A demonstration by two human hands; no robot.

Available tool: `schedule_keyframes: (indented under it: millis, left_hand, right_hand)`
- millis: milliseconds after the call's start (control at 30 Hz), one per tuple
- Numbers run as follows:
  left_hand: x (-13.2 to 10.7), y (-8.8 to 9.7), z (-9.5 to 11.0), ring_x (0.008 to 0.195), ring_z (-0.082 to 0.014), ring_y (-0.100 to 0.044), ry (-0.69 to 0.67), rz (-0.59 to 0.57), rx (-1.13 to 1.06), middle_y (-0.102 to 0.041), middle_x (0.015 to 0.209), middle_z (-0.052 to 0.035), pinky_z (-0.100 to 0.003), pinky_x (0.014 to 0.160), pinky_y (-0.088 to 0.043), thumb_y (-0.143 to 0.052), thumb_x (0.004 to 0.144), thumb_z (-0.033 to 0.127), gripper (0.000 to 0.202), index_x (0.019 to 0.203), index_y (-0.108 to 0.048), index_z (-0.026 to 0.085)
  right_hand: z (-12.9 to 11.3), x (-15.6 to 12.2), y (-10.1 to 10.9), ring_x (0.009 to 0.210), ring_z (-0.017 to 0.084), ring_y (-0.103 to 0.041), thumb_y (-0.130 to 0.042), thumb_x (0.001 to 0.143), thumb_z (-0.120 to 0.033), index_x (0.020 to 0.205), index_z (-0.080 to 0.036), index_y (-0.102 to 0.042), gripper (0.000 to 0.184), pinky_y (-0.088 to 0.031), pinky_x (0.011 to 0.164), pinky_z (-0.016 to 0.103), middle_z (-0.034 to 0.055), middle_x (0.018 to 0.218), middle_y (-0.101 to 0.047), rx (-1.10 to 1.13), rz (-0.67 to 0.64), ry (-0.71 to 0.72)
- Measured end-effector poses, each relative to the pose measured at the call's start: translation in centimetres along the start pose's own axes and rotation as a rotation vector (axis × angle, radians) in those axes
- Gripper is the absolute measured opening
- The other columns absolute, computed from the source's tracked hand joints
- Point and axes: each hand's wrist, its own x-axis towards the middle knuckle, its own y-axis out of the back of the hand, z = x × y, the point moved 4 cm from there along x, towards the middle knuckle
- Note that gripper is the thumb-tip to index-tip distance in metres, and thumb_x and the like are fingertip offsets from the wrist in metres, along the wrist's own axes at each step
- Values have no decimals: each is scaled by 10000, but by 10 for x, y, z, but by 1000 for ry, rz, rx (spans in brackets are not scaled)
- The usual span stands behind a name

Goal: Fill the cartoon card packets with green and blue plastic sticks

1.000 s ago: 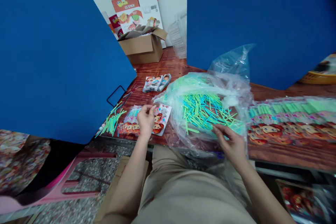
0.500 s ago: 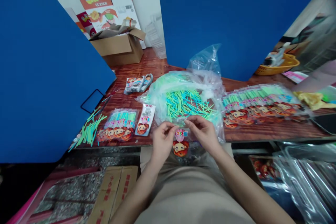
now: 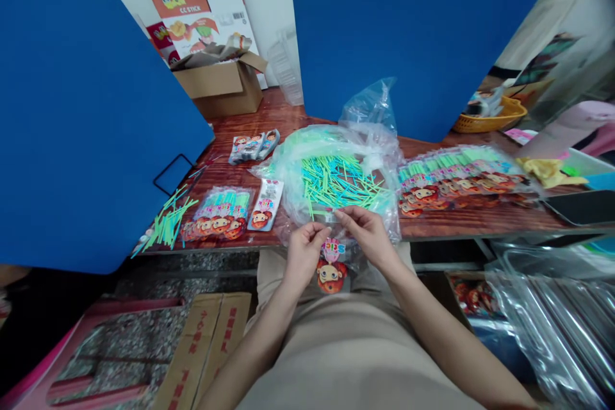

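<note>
Between my hands hangs a small clear plastic bag point(image 3: 331, 274) printed with a cartoon head and the word "Stick". My left hand point(image 3: 306, 251) is closed in a pinch at the bag's upper left edge. At the upper right edge, the thumb and fingers of my right hand point(image 3: 369, 235) are pinched together. Just beyond my fingers lies a large clear plastic sack point(image 3: 293, 176), its mouth spread wide. Thin green and blue plastic sticks point(image 3: 336, 179) are heaped inside it. Whether any stick is between my fingertips is too small to tell.
Filled stick bags lie in a row point(image 3: 461, 179) on the right and a smaller pile point(image 3: 218, 214) on the left. Nearby are a stack of printed cards point(image 3: 265, 205) and loose green sticks point(image 3: 168, 224). Blue panels point(image 3: 384, 32) rise behind; a cardboard box point(image 3: 221, 86) stands at the back.
Both hands stay at the small bag, and their fingertips have shifted slightly. The whole view has tilted a little, so the table's things sit slightly higher and the right-hand row further left.
</note>
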Motion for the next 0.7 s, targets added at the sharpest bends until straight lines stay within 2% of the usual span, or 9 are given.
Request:
schedule_keyframes:
  millis: [200, 367, 533, 700]
  left_hand:
    - [-23, -2, 1, 593, -134, -468, -97, -13, 81, -566, 597, 25, -259, 614, -380, -656, 745, 362, 204, 655, -625, 181]
    - [-39, -12, -5, 598, -134, -440, -124, -68, 91, -519, 579, 26, -258, 603, -347, -646, 778, 384, 263, 625, -586, 179]
    - [-46, -23, -7, 582, -120, -401, -86, -126, 46, -479, 583, 33, -249, 576, -328, -645, 783, 432, 317, 624, -551, 175]
    - [-43, -27, -8, 632, -120, -474, -30, -112, -64, -570, 675, 20, -236, 623, -377, -706, 742, 422, 285, 778, -605, 158]
  right_hand:
    - [-3, -24, -1, 567, 108, -472, -703, 812, -476, 740, -174, -655, 314, -389, 545, 249, -19, 617, -571, -23, 22, 108]
    - [-5, -42, 4, 542, 93, -421, -704, 819, -448, 668, -180, -605, 323, -345, 525, 241, -40, 574, -506, -37, 81, 155]
    - [-7, -49, 11, 513, 88, -378, -705, 810, -462, 600, -190, -526, 387, -335, 522, 247, -53, 530, -464, -22, 143, 177]
    - [-1, -47, 12, 506, 85, -355, -719, 788, -480, 580, -191, -507, 414, -344, 532, 247, -63, 509, -435, 1, 187, 169]
